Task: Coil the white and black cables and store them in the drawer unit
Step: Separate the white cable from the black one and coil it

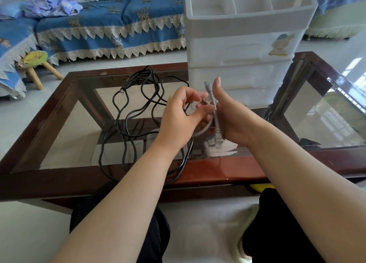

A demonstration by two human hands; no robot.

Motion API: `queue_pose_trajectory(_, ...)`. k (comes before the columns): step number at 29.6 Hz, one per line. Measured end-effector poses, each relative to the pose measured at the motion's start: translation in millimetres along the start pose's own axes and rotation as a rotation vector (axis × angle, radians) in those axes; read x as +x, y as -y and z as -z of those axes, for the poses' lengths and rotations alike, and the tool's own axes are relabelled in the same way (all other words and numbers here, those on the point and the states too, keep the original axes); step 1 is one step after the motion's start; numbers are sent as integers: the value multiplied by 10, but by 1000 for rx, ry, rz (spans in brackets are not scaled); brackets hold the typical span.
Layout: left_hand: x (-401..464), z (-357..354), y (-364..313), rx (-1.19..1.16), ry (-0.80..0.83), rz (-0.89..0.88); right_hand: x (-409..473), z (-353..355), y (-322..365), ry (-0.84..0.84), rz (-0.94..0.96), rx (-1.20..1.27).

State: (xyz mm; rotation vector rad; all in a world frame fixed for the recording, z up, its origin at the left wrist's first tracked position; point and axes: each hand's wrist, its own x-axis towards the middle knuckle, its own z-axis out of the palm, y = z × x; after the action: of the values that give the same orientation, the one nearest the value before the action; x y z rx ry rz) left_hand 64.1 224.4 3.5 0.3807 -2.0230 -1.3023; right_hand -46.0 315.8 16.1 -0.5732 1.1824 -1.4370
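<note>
Glass tops the dark wooden table [217,169] before me. Above it, my left hand [178,120] and right hand [229,116] both pinch the white cable [206,128], coiled small between them. Left of my hands the black cable [134,112] sprawls loose on the glass. Just behind stands the white drawer unit [241,50], a cartoon sticker [281,44] on its front; I read no writing.

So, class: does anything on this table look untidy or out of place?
Yes. The black cable sprawls in loose, tangled loops across the glass table, one loop overhanging its near edge, uncoiled. The drawer unit stands upright, drawers closed.
</note>
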Motion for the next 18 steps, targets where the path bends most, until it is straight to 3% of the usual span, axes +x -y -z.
queue_pose_trajectory(3,8,-6,7,81,-35,45,4,26,11,10,77,206)
queue_pose_trajectory(5,15,0,-7,31,31,200,28,79,19,98,111,347)
queue_pose_trajectory(9,19,11,-50,-513,304,519,29,114,18,338,96,541)
queue_pose_trajectory(11,30,38,-48,-650,226,557,1,80,45,349,86,507)
queue_pose_trajectory(13,66,57,-12,-634,15,570,-13,69,68,158,64,282)
queue_pose_trajectory(15,76,60,48,-517,-129,563,6,76,19,-171,107,-92)
queue_pose_trajectory(18,55,38,79,-345,-123,558,69,88,-96,-442,247,-361)
